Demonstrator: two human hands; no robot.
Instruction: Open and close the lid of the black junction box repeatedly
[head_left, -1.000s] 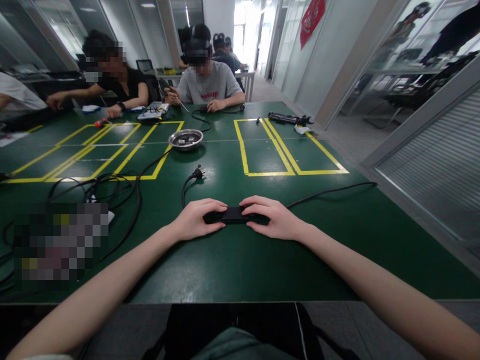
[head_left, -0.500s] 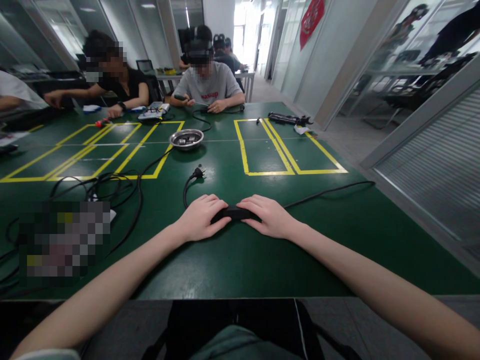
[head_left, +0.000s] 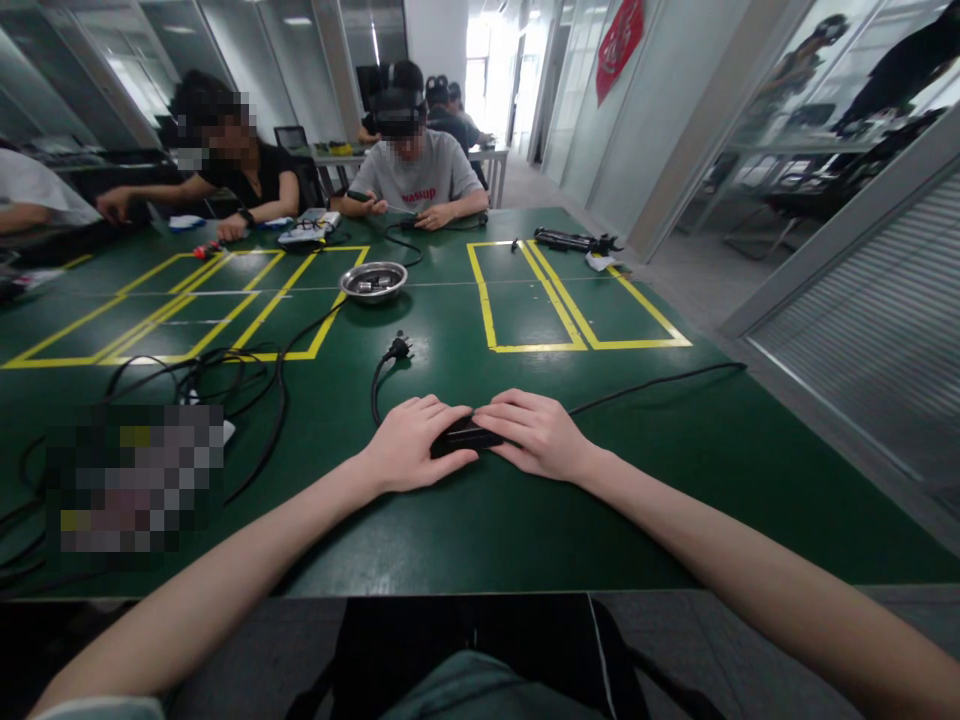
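Observation:
A black power adapter (head_left: 466, 437) lies on the green table in front of me, tilted so that one long side with a thin light line faces me. My left hand (head_left: 409, 445) grips its left end, thumb along the near side and fingers over the top. Round the right end my right hand (head_left: 536, 436) is closed in the same way. Both ends of the adapter are hidden under the hands. From the left a short cord curves up to a black mains plug (head_left: 400, 348). A thin black cable (head_left: 652, 385) runs off to the right.
A metal bowl (head_left: 373, 268) with small metal parts stands beyond the plug. Left are tangled black cables (head_left: 232, 380) and a blurred-out object (head_left: 139, 480). A black tool-like item (head_left: 576, 241) lies at the far right. Across the table a person in grey (head_left: 424, 175) works with both hands.
The adapter has rolled a little, so more of its near side shows. My left hand has shifted slightly right, closer to my right hand.

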